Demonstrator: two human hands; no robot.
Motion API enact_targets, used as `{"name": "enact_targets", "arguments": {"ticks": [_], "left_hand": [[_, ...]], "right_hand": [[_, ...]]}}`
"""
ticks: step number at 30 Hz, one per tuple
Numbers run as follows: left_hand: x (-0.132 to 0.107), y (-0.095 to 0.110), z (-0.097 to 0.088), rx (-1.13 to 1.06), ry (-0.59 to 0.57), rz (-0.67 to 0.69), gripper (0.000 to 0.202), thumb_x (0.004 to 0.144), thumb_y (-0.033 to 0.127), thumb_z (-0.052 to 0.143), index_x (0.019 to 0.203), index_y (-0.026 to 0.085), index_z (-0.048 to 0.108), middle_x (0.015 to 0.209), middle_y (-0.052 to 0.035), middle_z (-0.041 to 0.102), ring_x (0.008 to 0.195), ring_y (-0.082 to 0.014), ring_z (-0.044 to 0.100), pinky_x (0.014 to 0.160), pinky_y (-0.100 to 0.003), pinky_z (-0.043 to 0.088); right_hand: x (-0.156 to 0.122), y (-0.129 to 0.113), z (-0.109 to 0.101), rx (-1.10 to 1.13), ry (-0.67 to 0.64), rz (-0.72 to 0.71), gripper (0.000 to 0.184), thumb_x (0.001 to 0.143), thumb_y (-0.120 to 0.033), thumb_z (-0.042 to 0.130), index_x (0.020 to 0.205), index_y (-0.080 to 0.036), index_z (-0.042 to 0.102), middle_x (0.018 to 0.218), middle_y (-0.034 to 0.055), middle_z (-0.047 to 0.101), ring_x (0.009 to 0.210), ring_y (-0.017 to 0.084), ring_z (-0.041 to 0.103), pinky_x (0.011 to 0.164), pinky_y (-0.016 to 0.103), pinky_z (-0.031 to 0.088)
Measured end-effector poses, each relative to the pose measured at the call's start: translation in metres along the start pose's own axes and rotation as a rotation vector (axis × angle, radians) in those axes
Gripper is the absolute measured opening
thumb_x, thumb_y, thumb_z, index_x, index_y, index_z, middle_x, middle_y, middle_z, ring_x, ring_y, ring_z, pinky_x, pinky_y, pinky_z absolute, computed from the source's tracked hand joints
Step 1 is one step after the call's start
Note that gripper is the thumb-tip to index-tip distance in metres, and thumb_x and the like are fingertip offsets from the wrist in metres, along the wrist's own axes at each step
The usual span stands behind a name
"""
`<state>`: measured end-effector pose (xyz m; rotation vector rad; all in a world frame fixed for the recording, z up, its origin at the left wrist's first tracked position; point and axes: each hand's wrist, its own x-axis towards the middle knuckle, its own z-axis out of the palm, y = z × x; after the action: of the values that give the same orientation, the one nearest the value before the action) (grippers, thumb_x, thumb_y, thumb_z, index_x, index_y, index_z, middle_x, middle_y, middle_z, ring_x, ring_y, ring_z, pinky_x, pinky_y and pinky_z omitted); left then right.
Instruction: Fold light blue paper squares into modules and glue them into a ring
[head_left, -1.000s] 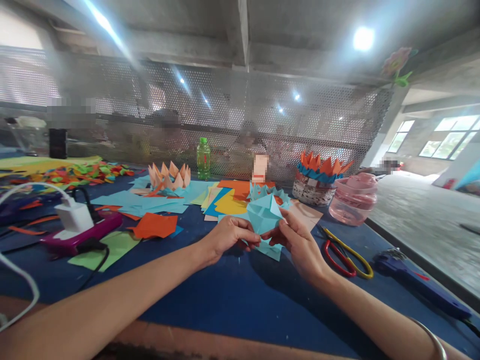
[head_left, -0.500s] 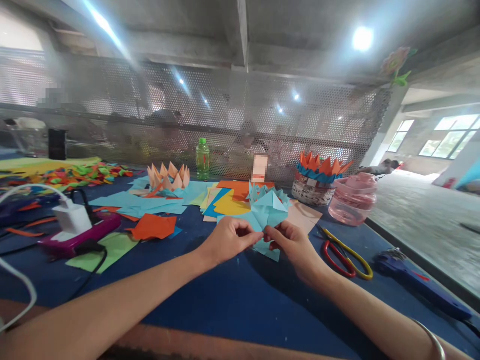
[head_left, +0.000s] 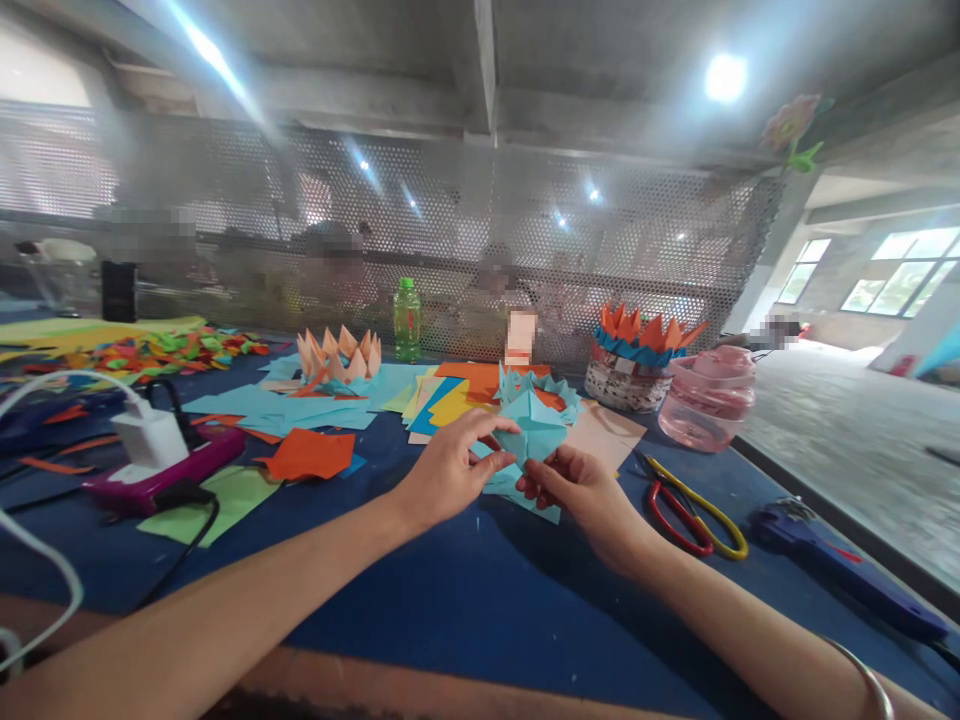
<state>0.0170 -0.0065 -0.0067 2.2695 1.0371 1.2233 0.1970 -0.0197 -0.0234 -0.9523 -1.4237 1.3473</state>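
Note:
A light blue piece of folded paper (head_left: 534,425) is held up in front of me, its creases and pointed top showing. My left hand (head_left: 459,465) pinches its left edge between thumb and fingers. At its lower edge, my right hand (head_left: 574,490) grips it with thumb and curled fingers. Just behind stands a light blue folded-paper ring with points (head_left: 564,390). Light blue sheets (head_left: 499,478) lie on the blue table beneath my hands. Scissors with red and yellow handles (head_left: 697,515) rest right of my right hand.
A glue gun (head_left: 840,565) and a pink water bottle (head_left: 709,400) stand near the right edge. An orange-and-blue paper crown tops a round container (head_left: 626,375). Left are a peach pointed paper ring (head_left: 337,362), a purple power strip (head_left: 161,475) with cables, and colourful scraps (head_left: 165,350).
The folded paper has turned and narrowed, its left flap now drawn in. My left fingers have risen to its left side, while my right hand keeps its hold at the bottom.

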Motion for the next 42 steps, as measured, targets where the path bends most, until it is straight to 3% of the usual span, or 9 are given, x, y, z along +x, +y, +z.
{"name": "enact_targets", "arguments": {"ticks": [4, 9, 15, 42], "left_hand": [[0.0013, -0.0022, 0.0029, -0.083, 0.005, -0.039, 0.009, 0.076, 0.021, 0.064, 0.083, 0.017, 0.062, 0.089, -0.0026, 0.058, 0.083, -0.0137, 0.057, 0.068, -0.022, 0.049], [0.0029, -0.0034, 0.0041, -0.151, -0.018, -0.181, 0.011, 0.072, 0.024, 0.067, 0.074, 0.015, 0.061, 0.071, 0.001, 0.06, 0.066, -0.0111, 0.054, 0.058, -0.02, 0.043], [0.0026, -0.0013, 0.0045, -0.222, -0.044, -0.234, 0.015, 0.071, 0.027, 0.067, 0.067, 0.014, 0.06, 0.06, 0.0033, 0.057, 0.054, -0.0079, 0.048, 0.051, -0.019, 0.037], [-0.0012, 0.0009, 0.0063, -0.105, -0.026, -0.169, 0.01, 0.073, 0.022, 0.065, 0.068, 0.015, 0.06, 0.063, 0.0016, 0.061, 0.058, -0.0102, 0.053, 0.055, -0.021, 0.042]], "right_hand": [[-0.0019, 0.0, 0.0009, 0.012, -0.064, 0.039, 0.035, 0.071, -0.047, 0.069, 0.077, -0.014, 0.058, 0.071, 0.0039, 0.069, 0.066, 0.012, 0.061, 0.06, 0.022, 0.045], [-0.0043, 0.0004, 0.0013, 0.019, -0.105, 0.061, 0.037, 0.071, -0.05, 0.068, 0.074, -0.015, 0.058, 0.075, 0.0052, 0.07, 0.068, 0.013, 0.063, 0.062, 0.024, 0.047], [-0.0049, 0.0006, 0.0013, 0.002, -0.111, 0.094, 0.036, 0.07, -0.049, 0.069, 0.072, -0.015, 0.057, 0.072, 0.0047, 0.071, 0.066, 0.014, 0.064, 0.061, 0.024, 0.047], [-0.0047, 0.0018, -0.0002, -0.098, -0.115, 0.073, 0.037, 0.067, -0.05, 0.071, 0.075, -0.014, 0.067, 0.071, 0.0059, 0.071, 0.063, 0.015, 0.063, 0.058, 0.024, 0.048]]}}
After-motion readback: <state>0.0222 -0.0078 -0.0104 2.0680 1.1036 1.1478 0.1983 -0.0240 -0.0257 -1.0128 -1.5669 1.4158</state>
